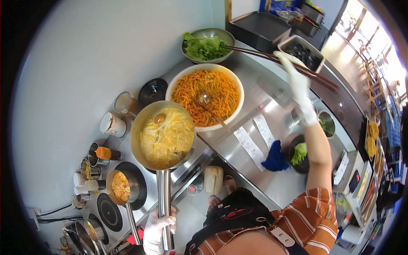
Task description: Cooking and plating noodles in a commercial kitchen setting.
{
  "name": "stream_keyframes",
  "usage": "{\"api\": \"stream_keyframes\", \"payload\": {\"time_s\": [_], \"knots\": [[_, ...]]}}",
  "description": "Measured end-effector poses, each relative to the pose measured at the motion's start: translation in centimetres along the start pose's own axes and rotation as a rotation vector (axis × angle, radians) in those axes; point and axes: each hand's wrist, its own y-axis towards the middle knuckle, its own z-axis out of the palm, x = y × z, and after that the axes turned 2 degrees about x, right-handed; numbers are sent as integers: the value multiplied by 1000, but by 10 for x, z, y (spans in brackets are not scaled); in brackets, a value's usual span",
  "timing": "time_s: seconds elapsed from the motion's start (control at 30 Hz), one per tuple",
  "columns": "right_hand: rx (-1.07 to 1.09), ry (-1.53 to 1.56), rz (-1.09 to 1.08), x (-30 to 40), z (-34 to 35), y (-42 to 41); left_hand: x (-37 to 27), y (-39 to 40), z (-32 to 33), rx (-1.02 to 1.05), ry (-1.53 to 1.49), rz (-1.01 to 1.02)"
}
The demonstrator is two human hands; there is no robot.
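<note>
My gloved left hand (pixel 159 224) grips the steel handle of a saucepan (pixel 163 178). Inside the pan are pale noodles in yellow broth (pixel 170 137), an egg yolk (pixel 160 119) and flat yellowish pieces. My right hand (pixel 298 81), in a white glove, holds long dark chopsticks (pixel 255 52) out over the counter. Their tips overlap the edge of the lettuce (pixel 204 46) in a metal bowl (pixel 228 36); whether they touch it I cannot tell. Between pan and bowl stands a large white basin (pixel 241 95) of shredded orange vegetables, with a ladle (pixel 204 98) in it.
A dark bowl with lettuce (pixel 298 153) sits beneath my right arm, beside a blue cloth (pixel 276 156) and paper slips (pixel 250 148). Another saucepan (pixel 134 188) stands on the stove at left. A black bowl (pixel 153 91) and jars line the wall. A container of dark spoons (pixel 302 54) stands at back right.
</note>
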Motion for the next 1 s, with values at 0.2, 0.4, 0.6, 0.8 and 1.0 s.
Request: {"api": "stream_keyframes", "payload": {"time_s": [0.2, 0.4, 0.6, 0.8, 1.0], "knots": [[-195, 500, 134, -153, 188, 157, -9, 19, 30, -89, 7, 48], [-456, 362, 303, -209, 276, 184, -8, 23, 53, -244, -110, 68], [-532, 452, 278, -235, 267, 211, -15, 33, 63, -258, -57, 40], [-439, 722, 260, -184, 220, 189, -10, 17, 52, -247, 23, 36], [-368, 718, 6, -122, 73, 122, -3, 5, 30, -47, 128, -24]]}}
